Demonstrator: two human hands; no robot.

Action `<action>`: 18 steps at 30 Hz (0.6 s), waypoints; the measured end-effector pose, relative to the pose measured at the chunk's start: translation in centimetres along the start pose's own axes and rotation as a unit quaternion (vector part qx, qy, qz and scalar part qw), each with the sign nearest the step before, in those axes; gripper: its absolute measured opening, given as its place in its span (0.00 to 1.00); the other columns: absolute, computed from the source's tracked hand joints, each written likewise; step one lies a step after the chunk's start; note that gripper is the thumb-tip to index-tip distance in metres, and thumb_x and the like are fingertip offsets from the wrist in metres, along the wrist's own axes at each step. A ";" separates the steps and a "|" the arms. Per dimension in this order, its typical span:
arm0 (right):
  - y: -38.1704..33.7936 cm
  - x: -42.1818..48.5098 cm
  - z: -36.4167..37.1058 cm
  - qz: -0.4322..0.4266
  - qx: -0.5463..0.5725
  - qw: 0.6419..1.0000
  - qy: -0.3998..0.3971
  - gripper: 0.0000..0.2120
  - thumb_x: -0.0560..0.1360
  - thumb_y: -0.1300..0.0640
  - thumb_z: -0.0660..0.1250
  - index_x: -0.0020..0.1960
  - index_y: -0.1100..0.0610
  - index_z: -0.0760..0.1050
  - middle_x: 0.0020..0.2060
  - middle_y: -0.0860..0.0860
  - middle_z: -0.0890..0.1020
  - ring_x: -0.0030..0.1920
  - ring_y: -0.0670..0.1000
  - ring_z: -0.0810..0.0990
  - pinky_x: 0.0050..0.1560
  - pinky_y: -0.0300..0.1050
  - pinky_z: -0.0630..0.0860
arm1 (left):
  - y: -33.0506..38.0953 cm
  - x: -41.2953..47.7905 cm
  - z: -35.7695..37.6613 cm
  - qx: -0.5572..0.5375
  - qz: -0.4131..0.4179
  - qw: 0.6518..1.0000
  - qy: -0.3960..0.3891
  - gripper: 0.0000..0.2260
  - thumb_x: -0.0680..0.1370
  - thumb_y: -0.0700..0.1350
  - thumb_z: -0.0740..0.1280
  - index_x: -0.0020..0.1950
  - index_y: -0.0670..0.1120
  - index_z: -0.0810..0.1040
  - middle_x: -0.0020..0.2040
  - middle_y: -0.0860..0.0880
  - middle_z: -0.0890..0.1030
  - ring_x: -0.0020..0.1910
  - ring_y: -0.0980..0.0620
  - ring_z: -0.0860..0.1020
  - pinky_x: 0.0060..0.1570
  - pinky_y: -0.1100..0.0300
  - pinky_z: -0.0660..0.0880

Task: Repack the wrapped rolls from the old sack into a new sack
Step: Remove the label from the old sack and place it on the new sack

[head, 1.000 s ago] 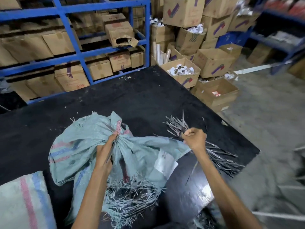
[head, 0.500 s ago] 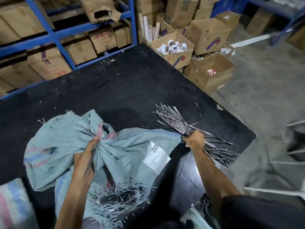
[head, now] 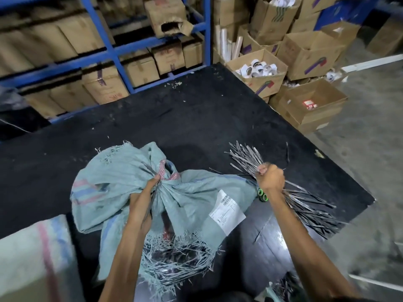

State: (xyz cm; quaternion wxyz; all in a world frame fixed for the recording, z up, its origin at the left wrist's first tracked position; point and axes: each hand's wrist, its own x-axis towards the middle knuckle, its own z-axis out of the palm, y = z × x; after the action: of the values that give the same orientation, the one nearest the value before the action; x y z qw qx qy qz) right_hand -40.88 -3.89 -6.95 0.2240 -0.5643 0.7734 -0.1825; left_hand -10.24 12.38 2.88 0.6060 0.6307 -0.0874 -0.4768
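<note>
- Still gripping the gathered neck of the old sack [head: 122, 184] with the left hand [head: 141, 205], fingers curled round the bunched fabric as half a second earlier, and trapping a thin dark strip along the hand.
- Still clenching the right hand [head: 270, 175] in a fist round the middle of the bundle of grey strips [head: 305, 205], now sitting a little higher above the table [head: 196, 118] than before.
- Now exposing a small green ringed item [head: 262, 195] just beneath the right wrist, unseen in the earlier frame and too small to identify.
- Concealing any wrapped rolls behind the sack fabric, and showing only dark, indistinct shapes through the frayed edge [head: 174, 260] nearest the person.
- Cropping a blurred, striped white sack [head: 32, 258] at the lower-left edge.
- Lying crumpled on the black table between the two hands, with the neck under the left hand, the right-hand corner reaching the right wrist, and a white label [head: 226, 212] facing up between the forearms.
</note>
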 end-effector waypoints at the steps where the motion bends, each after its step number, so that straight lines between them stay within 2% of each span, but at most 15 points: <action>1: -2.0 -0.8 -0.2 -0.046 0.043 0.998 0.007 0.04 0.72 0.61 0.73 0.47 0.55 0.84 0.40 0.56 0.86 0.44 0.58 0.86 0.48 0.51 0.82 | 0.2 -0.3 -0.2 0.002 -0.002 1.000 -0.002 0.19 0.73 0.48 0.77 0.60 0.41 0.82 0.56 0.45 0.85 0.57 0.50 0.84 0.64 0.48 0.76; 4: -8.1 -4.1 -0.5 -0.187 0.183 0.965 -0.016 0.08 0.72 0.64 0.73 0.39 0.52 0.82 0.34 0.50 0.84 0.36 0.53 0.84 0.46 0.47 0.81 | 0.8 -0.9 -0.7 0.020 -0.010 1.000 -0.015 0.25 0.71 0.52 0.78 0.63 0.43 0.81 0.57 0.49 0.85 0.57 0.53 0.83 0.63 0.50 0.77; 6: -12.3 -7.1 -1.0 -0.275 0.246 0.928 -0.059 0.08 0.72 0.65 0.71 0.40 0.52 0.83 0.31 0.50 0.82 0.30 0.48 0.78 0.39 0.39 0.77 | 1.2 -1.4 -0.9 0.022 -0.004 1.000 -0.011 0.25 0.71 0.53 0.77 0.64 0.43 0.80 0.57 0.52 0.85 0.55 0.59 0.83 0.53 0.60 0.78; 8: -15.7 -10.5 -1.6 -0.328 0.278 0.891 -0.143 0.07 0.73 0.64 0.72 0.46 0.54 0.85 0.34 0.47 0.84 0.31 0.43 0.77 0.37 0.33 0.73 | 1.8 -2.1 -1.0 0.014 0.007 1.000 -0.008 0.21 0.74 0.50 0.76 0.63 0.43 0.81 0.55 0.53 0.85 0.49 0.64 0.83 0.42 0.68 0.77; 10: -17.8 -12.7 -1.1 -0.341 0.261 0.878 -0.211 0.04 0.74 0.58 0.73 0.47 0.54 0.86 0.39 0.46 0.86 0.38 0.40 0.82 0.43 0.35 0.78 | 2.3 -2.6 -1.3 0.013 0.017 1.000 -0.011 0.18 0.75 0.48 0.75 0.62 0.42 0.82 0.53 0.53 0.86 0.48 0.65 0.83 0.38 0.71 0.77; 13: -19.3 -14.2 0.0 -0.345 0.160 0.877 -0.295 0.18 0.74 0.40 0.69 0.48 0.55 0.85 0.44 0.49 0.87 0.48 0.43 0.85 0.54 0.48 0.80 | 3.0 -3.5 -1.9 0.001 0.025 0.999 -0.037 0.16 0.76 0.47 0.74 0.62 0.42 0.82 0.55 0.50 0.86 0.53 0.58 0.84 0.42 0.67 0.79; 14: -19.6 -14.3 0.0 -0.342 0.146 0.864 -0.340 0.19 0.75 0.39 0.68 0.49 0.55 0.84 0.47 0.49 0.87 0.52 0.44 0.84 0.58 0.48 0.79 | 3.1 -3.6 -2.4 -0.002 0.026 0.999 -0.047 0.15 0.77 0.46 0.73 0.62 0.42 0.82 0.55 0.48 0.86 0.54 0.55 0.84 0.45 0.65 0.79; 16: -19.9 -14.7 -0.5 -0.327 0.159 0.819 -0.445 0.14 0.79 0.46 0.69 0.58 0.53 0.83 0.56 0.48 0.85 0.58 0.43 0.81 0.62 0.37 0.75 | 3.6 -4.1 -3.4 -0.019 0.018 0.998 -0.060 0.14 0.78 0.45 0.71 0.61 0.40 0.82 0.56 0.44 0.85 0.57 0.50 0.84 0.53 0.58 0.79; 18: -19.6 -14.8 -0.6 -0.326 0.175 0.782 -0.503 0.19 0.77 0.55 0.73 0.67 0.54 0.78 0.61 0.48 0.83 0.60 0.44 0.80 0.60 0.32 0.74 | 3.8 -4.6 -4.4 -0.042 0.011 0.996 -0.077 0.14 0.78 0.44 0.71 0.62 0.38 0.82 0.57 0.42 0.85 0.58 0.47 0.83 0.58 0.52 0.79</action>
State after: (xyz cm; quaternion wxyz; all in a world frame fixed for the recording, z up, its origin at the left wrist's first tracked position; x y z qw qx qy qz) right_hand -21.81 4.43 6.07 0.6032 -0.7453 0.2762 -0.0672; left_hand -7.80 17.63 7.56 0.6288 0.5649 -0.1202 -0.5206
